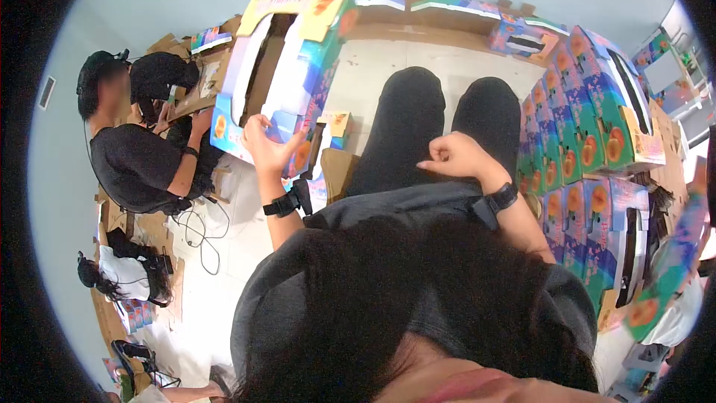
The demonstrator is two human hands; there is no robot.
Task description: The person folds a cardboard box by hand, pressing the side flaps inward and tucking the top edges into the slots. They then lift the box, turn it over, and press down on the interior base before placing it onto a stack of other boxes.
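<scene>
A large printed carton (317, 26) with a long cut-out in its pale face stands tilted in my view at the left. My left hand (270, 145) is at its near lower edge, fingers half curled and thumb spread away from them; no grip on the carton shows. Over my lap, my right hand (461, 155) is loosely closed, its fingers curled in and its thumb pointing left. Nothing shows in it. Both wrists wear black straps. A smaller-looking printed box (337, 121) is partly hidden behind my left hand and the large carton.
Stacked fruit-printed cartons (574, 116) rise close on my right. More cartons (455, 6) line the far wall. On the left, a person in black (142, 157) and others work by cardboard. A looped cable (205, 235) lies on the floor. A blurred printed carton (671, 261) is at the right edge.
</scene>
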